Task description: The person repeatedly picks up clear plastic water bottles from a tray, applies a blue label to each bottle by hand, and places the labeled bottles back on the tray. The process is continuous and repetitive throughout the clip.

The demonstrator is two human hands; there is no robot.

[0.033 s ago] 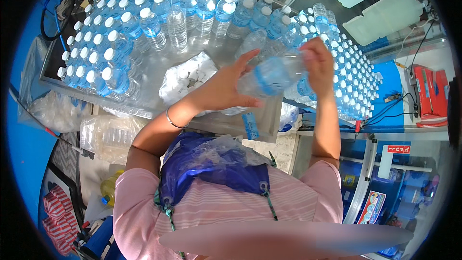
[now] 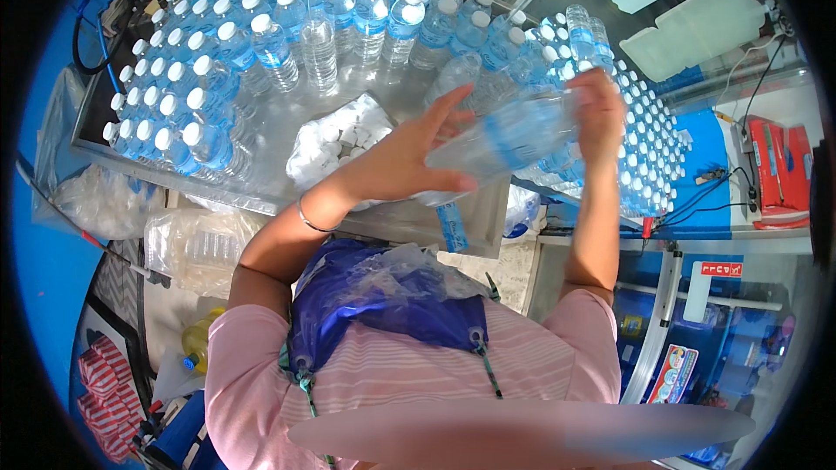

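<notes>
A clear plastic bottle (image 2: 514, 133) with a blue label is held tilted on its side in the air above the metal tray's front right part. My right hand (image 2: 599, 113), slightly blurred, is closed round its right end. At the bottle's left end my left hand (image 2: 409, 152) is spread, thumb below and fingers above; whether it touches the plastic I cannot tell. Beside my left wrist lies an open whitish bag of white caps (image 2: 348, 137). Behind it an uncapped bottle (image 2: 320, 57) stands on the tray. A loose blue label (image 2: 452, 226) hangs at the tray's front edge.
Capped bottles (image 2: 205, 100) crowd the left and back of the metal tray (image 2: 287, 109). More capped bottles (image 2: 649, 135) are massed at the right. A red case (image 2: 778, 165) and cables are at far right. Bagged bottles (image 2: 196, 248) lie below the tray at left.
My right hand has moved a little to the right and the bottle has shifted with it, its left end drawing away from my left palm. My left fingers stay spread.
</notes>
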